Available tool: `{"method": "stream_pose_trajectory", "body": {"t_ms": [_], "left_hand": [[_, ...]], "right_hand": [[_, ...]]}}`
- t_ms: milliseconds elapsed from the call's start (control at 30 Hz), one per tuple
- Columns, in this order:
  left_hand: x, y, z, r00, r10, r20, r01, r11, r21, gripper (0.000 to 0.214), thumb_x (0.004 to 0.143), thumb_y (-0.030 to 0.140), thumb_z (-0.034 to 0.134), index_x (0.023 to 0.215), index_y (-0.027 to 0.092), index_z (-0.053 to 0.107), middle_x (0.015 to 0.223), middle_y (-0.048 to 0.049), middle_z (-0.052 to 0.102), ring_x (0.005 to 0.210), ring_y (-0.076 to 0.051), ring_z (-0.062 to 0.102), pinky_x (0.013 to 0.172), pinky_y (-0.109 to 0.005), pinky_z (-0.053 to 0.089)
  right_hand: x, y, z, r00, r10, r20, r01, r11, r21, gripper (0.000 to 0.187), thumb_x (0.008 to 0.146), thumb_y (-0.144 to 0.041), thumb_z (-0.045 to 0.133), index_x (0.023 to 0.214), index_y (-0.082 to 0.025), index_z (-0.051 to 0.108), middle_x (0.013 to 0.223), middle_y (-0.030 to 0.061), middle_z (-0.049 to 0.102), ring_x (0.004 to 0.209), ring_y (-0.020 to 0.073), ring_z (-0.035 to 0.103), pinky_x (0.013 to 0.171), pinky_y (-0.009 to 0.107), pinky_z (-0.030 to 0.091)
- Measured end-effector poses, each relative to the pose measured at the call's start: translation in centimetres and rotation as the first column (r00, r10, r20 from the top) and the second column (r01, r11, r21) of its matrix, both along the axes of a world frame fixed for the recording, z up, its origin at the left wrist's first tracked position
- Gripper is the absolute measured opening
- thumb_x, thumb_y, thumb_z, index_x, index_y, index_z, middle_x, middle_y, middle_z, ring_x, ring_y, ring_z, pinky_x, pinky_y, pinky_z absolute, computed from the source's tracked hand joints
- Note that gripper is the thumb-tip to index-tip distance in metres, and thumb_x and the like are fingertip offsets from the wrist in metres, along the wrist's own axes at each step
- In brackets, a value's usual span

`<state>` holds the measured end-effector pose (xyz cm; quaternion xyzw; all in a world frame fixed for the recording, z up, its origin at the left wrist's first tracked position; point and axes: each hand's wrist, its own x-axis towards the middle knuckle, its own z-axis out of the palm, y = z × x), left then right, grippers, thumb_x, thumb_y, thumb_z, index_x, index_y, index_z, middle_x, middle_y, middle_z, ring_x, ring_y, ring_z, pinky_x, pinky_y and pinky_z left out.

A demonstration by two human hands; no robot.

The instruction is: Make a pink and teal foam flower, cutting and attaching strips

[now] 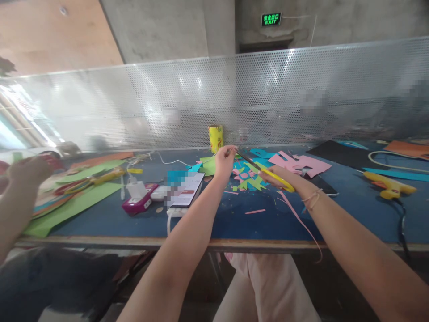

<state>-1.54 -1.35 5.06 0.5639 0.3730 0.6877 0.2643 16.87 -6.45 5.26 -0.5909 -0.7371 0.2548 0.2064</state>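
Note:
My right hand (275, 176) is closed on the yellow handles of a pair of scissors (264, 171), whose blades point up and left. My left hand (225, 159) is raised above the table with fingers pinched at the blade tips; what it pinches is too small to make out. A thin pink paper strip (299, 220) hangs from under my right hand. Below both hands lie cut scraps of pink, green and blue paper (250, 179) on the blue table (234, 223).
A phone (187, 190) and a magenta box (138, 203) lie left of my hands. A yellow can (216, 138) stands by the mesh screen. A yellow glue gun (389, 187) lies at right. Green sheets (77, 201) and another person's arm (16, 197) are at left.

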Motion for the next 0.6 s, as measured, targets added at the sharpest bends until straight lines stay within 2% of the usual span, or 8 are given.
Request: {"method": "stream_pose_trajectory", "body": {"t_ms": [233,467,600], "left_hand": [[0.1,-0.2,0.2,0.997,-0.056,0.055,0.06,0.996,-0.067,0.012,0.069,0.029,0.059,0.074,0.02,0.063,0.065,0.0017,0.053,0.054,-0.007,0.042,0.049,-0.02,0.035],[0.1,0.0,-0.1,0.986,-0.127,0.112,0.138,0.986,-0.091,0.015,0.067,0.032,0.062,0.075,0.02,0.063,0.065,0.0024,0.051,0.053,-0.005,0.04,0.048,-0.017,0.036],[0.1,0.2,-0.3,0.981,-0.149,0.124,0.161,0.983,-0.089,0.017,0.066,0.034,0.063,0.075,0.02,0.063,0.068,0.0018,0.053,0.054,-0.005,0.042,0.049,-0.017,0.037]], "right_hand": [[0.4,0.2,0.4,0.99,0.018,0.138,-0.038,0.989,0.145,0.042,0.067,-0.059,0.052,0.057,-0.018,0.057,0.04,-0.0051,0.033,0.038,0.0072,0.032,0.04,0.021,0.023],[0.9,0.7,0.5,0.968,-0.053,0.243,-0.03,0.945,0.327,0.039,0.066,-0.055,0.055,0.053,-0.018,0.05,0.049,0.0,0.046,0.049,0.0116,0.04,0.046,0.023,0.026],[1.4,0.9,0.4,0.965,-0.058,0.257,-0.041,0.93,0.365,0.04,0.065,-0.056,0.054,0.054,-0.019,0.047,0.051,0.0008,0.047,0.051,0.0125,0.041,0.049,0.023,0.028]]}}
